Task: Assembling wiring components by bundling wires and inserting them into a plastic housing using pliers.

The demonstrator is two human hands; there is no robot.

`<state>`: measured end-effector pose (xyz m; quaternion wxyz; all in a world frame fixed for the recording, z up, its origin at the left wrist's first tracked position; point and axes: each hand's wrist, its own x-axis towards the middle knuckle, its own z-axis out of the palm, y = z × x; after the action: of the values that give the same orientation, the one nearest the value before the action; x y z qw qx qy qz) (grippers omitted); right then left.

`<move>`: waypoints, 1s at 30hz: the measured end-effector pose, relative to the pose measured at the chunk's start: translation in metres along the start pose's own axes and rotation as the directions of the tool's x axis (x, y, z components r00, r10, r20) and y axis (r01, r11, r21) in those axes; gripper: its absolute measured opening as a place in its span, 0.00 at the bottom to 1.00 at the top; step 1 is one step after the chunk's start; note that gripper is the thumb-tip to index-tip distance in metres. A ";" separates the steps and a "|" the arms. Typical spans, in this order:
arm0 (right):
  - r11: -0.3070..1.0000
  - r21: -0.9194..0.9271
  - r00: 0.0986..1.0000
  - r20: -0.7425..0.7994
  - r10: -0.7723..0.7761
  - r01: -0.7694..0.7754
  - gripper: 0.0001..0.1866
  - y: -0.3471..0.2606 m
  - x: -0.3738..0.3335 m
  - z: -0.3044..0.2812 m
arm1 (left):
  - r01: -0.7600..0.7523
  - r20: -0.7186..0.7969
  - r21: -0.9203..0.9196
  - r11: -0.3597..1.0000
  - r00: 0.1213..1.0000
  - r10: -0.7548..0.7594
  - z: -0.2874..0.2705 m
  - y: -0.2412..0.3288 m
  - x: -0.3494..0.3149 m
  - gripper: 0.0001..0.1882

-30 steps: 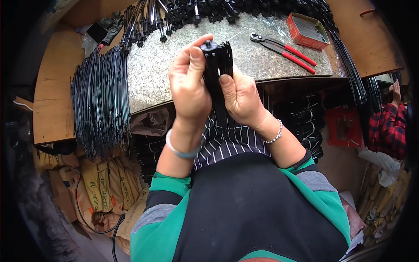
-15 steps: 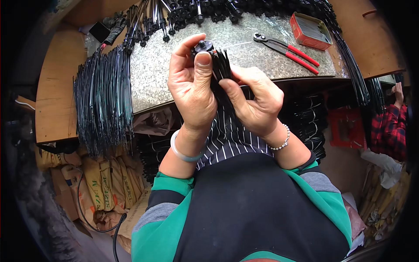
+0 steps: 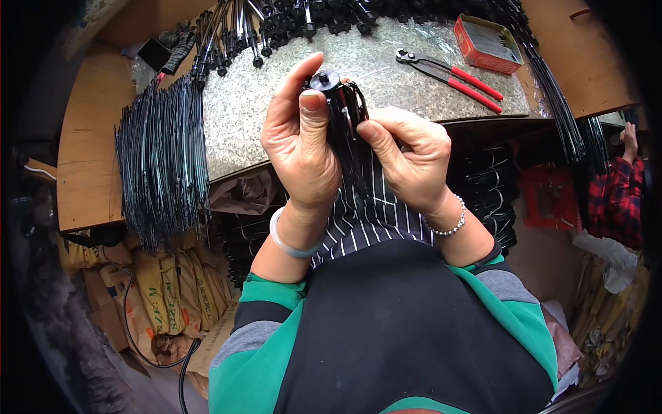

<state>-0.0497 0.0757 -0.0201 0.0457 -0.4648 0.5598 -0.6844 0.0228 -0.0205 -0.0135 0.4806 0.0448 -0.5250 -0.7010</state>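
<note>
Above the front edge of the worktop, I hold what looks like a folded umbrella frame (image 3: 343,117): thin black ribs hanging from a round black hub (image 3: 326,80). My left hand (image 3: 299,148) is closed around the hub end, its thumb resting along the near side and its forefinger raised behind. From the right, my right hand (image 3: 417,155) pinches at the ribs just below the hub, with thumb and forefinger close together. A few rib ends bend over beside the hub. Exactly which rib the fingertips grip is too small to tell.
Pincers with red handles (image 3: 455,79) lie on the speckled worktop (image 3: 238,103), beside a red box (image 3: 488,45) of thin pieces. Dark ribs (image 3: 162,162) hang over the left edge; black rods (image 3: 303,17) line the back. A person's checked sleeve (image 3: 616,196) shows at far right.
The hub has tipped so its round top faces me more. My right hand has moved slightly down and right, and the rib ends beside the hub now bend over.
</note>
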 end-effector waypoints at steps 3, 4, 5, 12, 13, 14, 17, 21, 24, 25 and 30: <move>0.977 -0.185 0.990 -0.081 -0.119 0.102 0.05 -0.002 0.001 0.005 | 0.007 0.009 -0.020 1.000 1.000 -0.007 0.001 -0.001 -0.003 0.19; 0.977 -0.186 0.990 -0.082 -0.118 0.101 0.05 -0.002 0.001 0.006 | 0.016 0.021 -0.032 0.999 1.000 -0.016 0.001 -0.002 -0.004 0.20; 0.969 -0.223 0.989 -0.076 -0.126 0.106 0.05 -0.002 0.000 0.006 | 0.026 0.034 -0.043 0.999 0.999 -0.025 0.001 -0.003 -0.004 0.20; 0.989 -0.141 0.999 0.041 -0.029 0.035 0.05 0.003 0.003 0.002 | 0.126 0.100 -0.131 0.983 0.989 -0.113 -0.003 0.003 0.003 0.22; 1.000 -0.020 1.000 0.018 0.010 -0.010 0.05 0.005 0.002 0.003 | 0.146 0.123 -0.157 0.977 0.984 -0.127 -0.003 0.004 0.004 0.23; 0.993 0.101 0.999 0.000 0.053 -0.052 0.04 0.008 0.001 0.005 | 0.146 0.124 -0.157 0.977 0.984 -0.127 -0.003 0.005 0.004 0.23; 0.950 0.275 0.988 0.017 0.151 -0.150 0.03 0.005 -0.001 0.003 | 0.180 0.084 -0.328 0.927 0.983 -0.161 -0.002 0.004 0.003 0.23; 0.906 0.325 0.962 0.075 0.262 -0.272 0.03 -0.001 -0.002 0.001 | 0.170 0.067 -0.285 0.943 0.985 -0.157 -0.003 0.003 0.001 0.21; 0.931 0.229 0.959 0.052 0.279 -0.284 0.03 -0.001 -0.003 0.002 | 0.147 0.053 -0.242 0.959 0.989 -0.138 -0.001 -0.001 -0.002 0.20; 0.966 0.146 0.977 0.032 0.210 -0.213 0.03 0.001 -0.003 0.002 | 0.130 0.041 -0.220 0.967 0.991 -0.124 0.001 -0.003 -0.003 0.20; 0.955 0.209 0.977 0.008 0.212 -0.209 0.06 0.002 0.002 0.005 | 0.141 0.063 -0.062 0.988 0.989 -0.137 -0.003 -0.005 -0.003 0.23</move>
<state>-0.0478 0.0702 -0.0209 0.1628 -0.3904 0.5314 -0.7339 0.0230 -0.0204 -0.0196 0.4162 0.0448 -0.5107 -0.7509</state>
